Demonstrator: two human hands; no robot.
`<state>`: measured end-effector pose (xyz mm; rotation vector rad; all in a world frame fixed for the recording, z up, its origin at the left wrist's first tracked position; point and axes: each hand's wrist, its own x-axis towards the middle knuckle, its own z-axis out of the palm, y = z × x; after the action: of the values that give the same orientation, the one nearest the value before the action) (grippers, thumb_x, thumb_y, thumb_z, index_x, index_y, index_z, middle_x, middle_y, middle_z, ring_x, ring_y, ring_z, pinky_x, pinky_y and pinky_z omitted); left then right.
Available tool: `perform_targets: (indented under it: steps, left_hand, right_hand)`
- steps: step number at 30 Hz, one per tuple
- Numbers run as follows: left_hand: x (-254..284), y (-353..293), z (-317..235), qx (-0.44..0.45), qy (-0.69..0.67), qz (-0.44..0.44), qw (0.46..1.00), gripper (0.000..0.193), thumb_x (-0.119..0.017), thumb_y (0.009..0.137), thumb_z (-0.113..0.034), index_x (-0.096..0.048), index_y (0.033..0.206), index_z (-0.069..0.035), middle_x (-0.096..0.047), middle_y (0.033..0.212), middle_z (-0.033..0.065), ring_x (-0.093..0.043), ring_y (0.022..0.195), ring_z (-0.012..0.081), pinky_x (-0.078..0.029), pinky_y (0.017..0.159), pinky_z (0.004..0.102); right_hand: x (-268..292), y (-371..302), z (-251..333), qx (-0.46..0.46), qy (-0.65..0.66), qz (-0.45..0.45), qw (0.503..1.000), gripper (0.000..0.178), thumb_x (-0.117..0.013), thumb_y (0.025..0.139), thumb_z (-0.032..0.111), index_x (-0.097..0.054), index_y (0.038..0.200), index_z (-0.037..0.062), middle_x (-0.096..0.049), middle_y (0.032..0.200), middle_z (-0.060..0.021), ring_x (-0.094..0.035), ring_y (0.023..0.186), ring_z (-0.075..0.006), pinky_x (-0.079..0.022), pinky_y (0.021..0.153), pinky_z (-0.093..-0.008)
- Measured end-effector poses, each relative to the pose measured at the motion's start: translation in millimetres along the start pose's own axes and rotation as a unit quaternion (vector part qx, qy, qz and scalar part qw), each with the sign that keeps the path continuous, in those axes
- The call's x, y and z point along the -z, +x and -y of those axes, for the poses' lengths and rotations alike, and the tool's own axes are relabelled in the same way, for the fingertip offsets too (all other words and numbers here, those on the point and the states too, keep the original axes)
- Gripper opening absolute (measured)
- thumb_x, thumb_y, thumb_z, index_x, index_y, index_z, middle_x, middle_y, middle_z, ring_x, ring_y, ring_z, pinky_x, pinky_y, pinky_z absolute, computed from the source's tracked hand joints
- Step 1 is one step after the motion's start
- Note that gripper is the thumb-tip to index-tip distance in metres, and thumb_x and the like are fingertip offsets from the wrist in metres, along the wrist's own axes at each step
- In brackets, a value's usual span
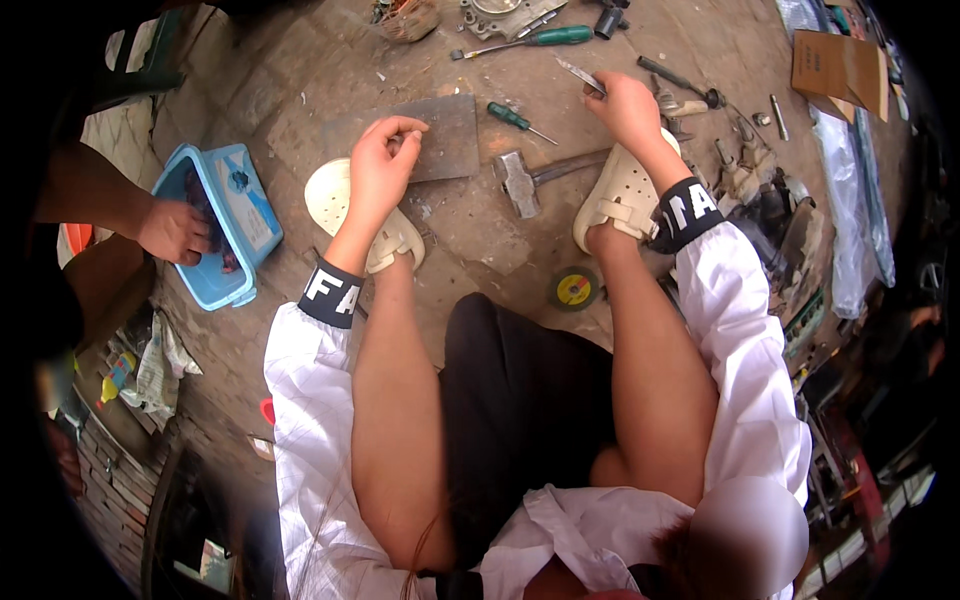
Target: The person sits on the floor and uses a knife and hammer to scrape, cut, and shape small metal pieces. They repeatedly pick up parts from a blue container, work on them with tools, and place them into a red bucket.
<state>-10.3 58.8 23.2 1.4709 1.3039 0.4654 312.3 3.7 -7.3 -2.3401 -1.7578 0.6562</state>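
Note:
My left hand (384, 168) hovers above the left cream clog and the near edge of a flat grey metal plate (455, 125). Its fingers are curled toward the thumb; whatever they pinch, if anything, is hidden. In my right hand (630, 108) is a slim, pointed metal tool (578, 73), tip toward the upper left; its exact kind is unclear. Between my feet, a hammer (518, 185) lies with its handle reaching toward the right clog. Beyond it rests a small green-handled screwdriver (509, 116).
At left, another person's hand (175, 230) reaches into a blue plastic tub (180, 281). A larger green-handled screwdriver (560, 36) lies far ahead. Near my right foot is a round abrasive disc (573, 289). Metal parts (770, 205) crowd the right, below a cardboard box (838, 68).

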Motion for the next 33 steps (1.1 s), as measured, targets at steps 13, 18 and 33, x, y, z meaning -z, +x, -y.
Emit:
perform_targets:
  steps: [13, 18, 33]
  left_hand:
    - [4.1, -26.3, 7.4, 0.091, -0.108, 0.024, 0.99, 0.014, -0.057, 0.087, -0.009, -0.066, 0.095, -0.002, -0.056, 0.066, -0.0033, -0.046, 0.052, 0.003, -0.037, 0.048, 0.0193]
    - [6.5, -33.1, -19.8, 0.155, -0.164, 0.149, 0.963, 0.022, -0.056, 0.092, -0.019, -0.064, 0.104, -0.002, -0.067, 0.095, 0.005, -0.057, 0.061, 0.0055, -0.042, 0.052, 0.0182]
    - [24.3, -41.7, -39.9, 0.06, -0.188, 0.096, 0.976, 0.015, -0.063, 0.088, -0.012, -0.066, 0.098, -0.002, -0.067, 0.082, 0.0018, -0.056, 0.058, 0.0045, -0.044, 0.05, 0.0181]
  right_hand:
    - [-44.1, 19.2, 13.3, 0.063, -0.049, 0.016, 0.997, 0.026, -0.061, 0.085, 0.025, -0.059, 0.093, 0.0011, -0.064, 0.086, -0.0201, -0.061, 0.079, -0.0384, -0.048, 0.069, -0.0457]
    - [6.9, -28.5, 81.0, -0.011, 0.366, 0.188, 0.911, 0.025, -0.059, 0.09, 0.025, -0.062, 0.093, 0.0006, -0.063, 0.075, -0.0045, -0.05, 0.059, -0.0135, -0.04, 0.054, -0.0282]
    - [22.0, -42.4, 167.1, 0.003, 0.514, 0.286, 0.809, 0.023, -0.058, 0.092, 0.027, -0.059, 0.095, 0.0047, -0.058, 0.074, 0.0039, -0.037, 0.055, -0.0016, -0.031, 0.05, -0.0192]
